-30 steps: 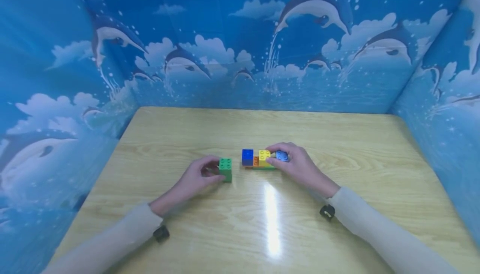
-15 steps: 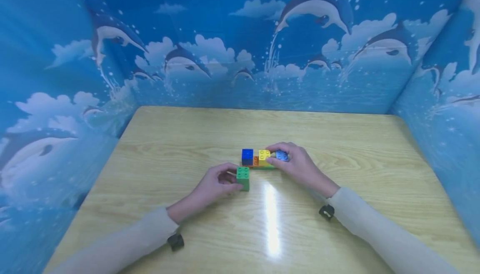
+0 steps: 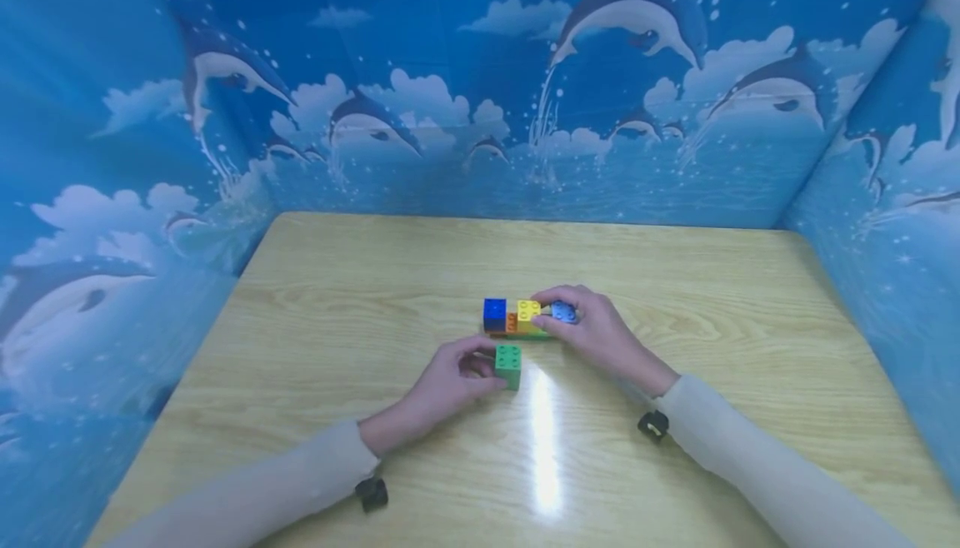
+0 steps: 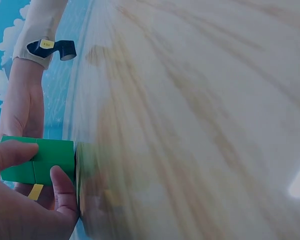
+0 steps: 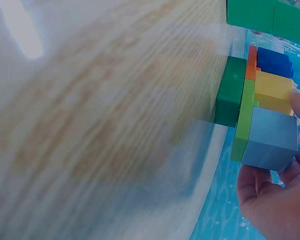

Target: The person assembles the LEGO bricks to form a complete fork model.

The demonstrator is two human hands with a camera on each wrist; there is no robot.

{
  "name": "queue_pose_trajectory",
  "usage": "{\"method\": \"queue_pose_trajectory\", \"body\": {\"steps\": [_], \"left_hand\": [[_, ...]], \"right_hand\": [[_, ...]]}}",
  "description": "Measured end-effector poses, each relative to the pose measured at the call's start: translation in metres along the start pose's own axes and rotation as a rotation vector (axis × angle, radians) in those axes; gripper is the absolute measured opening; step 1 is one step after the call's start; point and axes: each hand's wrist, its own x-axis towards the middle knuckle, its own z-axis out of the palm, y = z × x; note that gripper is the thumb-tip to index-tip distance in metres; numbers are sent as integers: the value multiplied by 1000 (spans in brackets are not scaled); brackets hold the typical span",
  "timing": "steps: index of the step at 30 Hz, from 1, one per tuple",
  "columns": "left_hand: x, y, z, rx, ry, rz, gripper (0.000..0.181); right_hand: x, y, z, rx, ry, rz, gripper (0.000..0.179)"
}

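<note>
My left hand (image 3: 450, 377) grips a stack of two green toy building bricks (image 3: 507, 366) between thumb and fingers; a seam across it shows in the left wrist view. The stack is upright, in front of a built row of bricks. Thumb and fingers of my right hand (image 3: 600, 336) pinch the yellow brick (image 3: 527, 316) in the middle of that row. On its left is a dark blue brick (image 3: 495, 315), on its right a light blue one (image 3: 563, 311). Underneath run an orange plate (image 5: 251, 62) and a light green plate (image 5: 244, 120), over a dark green brick (image 5: 230, 90).
The wood-grain table (image 3: 375, 256) carries a bright light reflection (image 3: 545, 448) in front of the bricks. Blue dolphin-printed sheets (image 3: 480, 90) stand round its back and sides. Each sleeve bears a small black wrist camera, the left one (image 3: 372, 495) close above the table.
My left hand has carried the green stack rightward and toward me, from left of the row to a spot in front of it. The right hand and the row have stayed still.
</note>
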Motion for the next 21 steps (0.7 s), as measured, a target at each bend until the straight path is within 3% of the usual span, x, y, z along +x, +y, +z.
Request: {"method": "queue_pose_trajectory", "body": {"steps": [9,21], "left_hand": [[7,3,14,59,-21,27,48],[10,8,20,89,-44,21,49]], "right_hand": [[0,-1,0,-5,5,-4,38],[1,1,0,-5,4,-6,37]]}}
